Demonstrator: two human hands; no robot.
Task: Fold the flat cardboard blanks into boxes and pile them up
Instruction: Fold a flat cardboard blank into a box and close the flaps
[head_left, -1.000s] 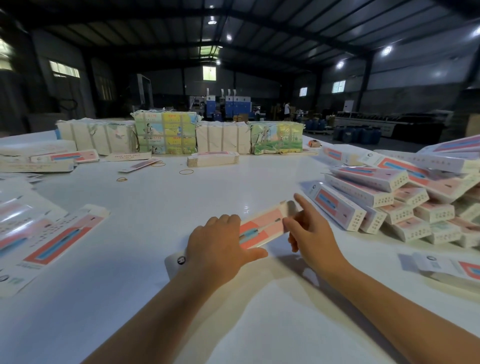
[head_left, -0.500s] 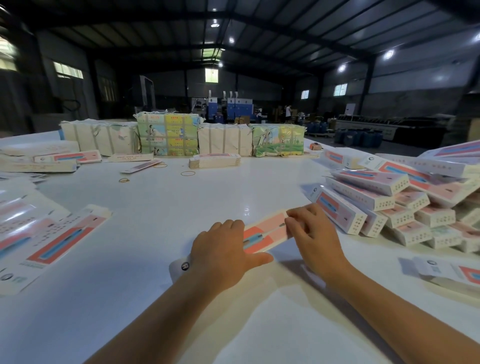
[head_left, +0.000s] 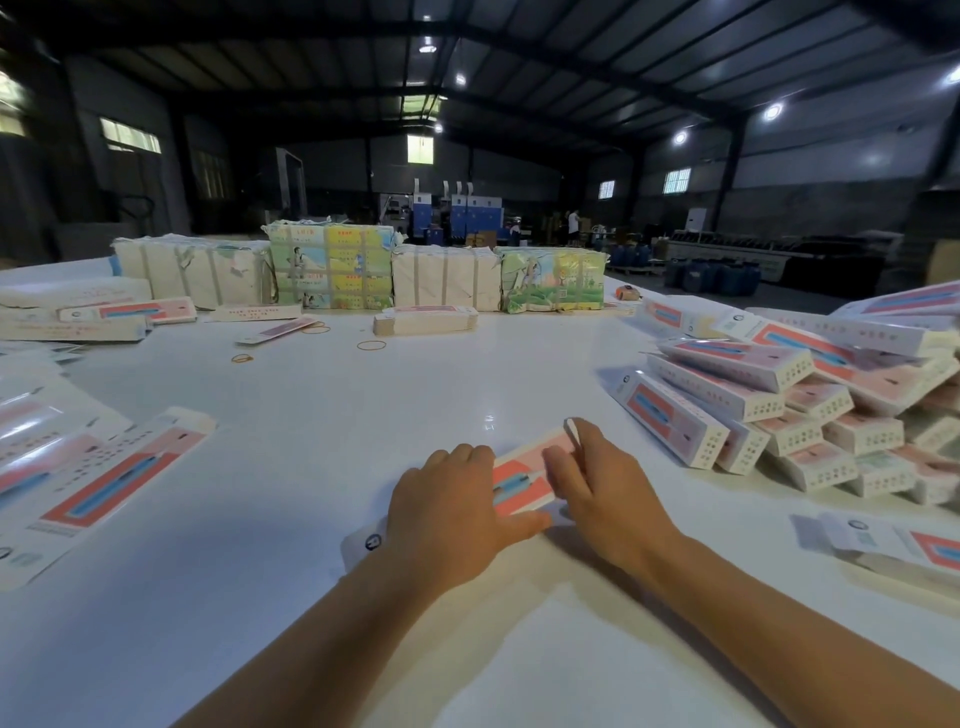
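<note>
A pink and white carton box (head_left: 519, 480) lies slantwise on the white table (head_left: 322, 415) in front of me. My left hand (head_left: 454, 512) lies over its left half, fingers curled over the far edge and thumb along the near edge. My right hand (head_left: 602, 486) holds the right end, fingers bent over the top, with a white end flap (head_left: 571, 428) sticking up past the fingertips. A pile of folded boxes (head_left: 753, 405) lies to the right. Flat blanks (head_left: 104, 478) are spread out at the left.
Strapped bundles of blanks (head_left: 332, 270) line the table's far edge, with a small stack (head_left: 426, 319) in front of them. Rubber bands (head_left: 371, 344) lie loose on the table. One more flat blank (head_left: 893, 540) lies at the near right. A dark factory hall lies beyond.
My right hand has slid leftwards along the box from its far end and now covers more of the right end. The end flap has been turned in. My left hand has stayed put.
</note>
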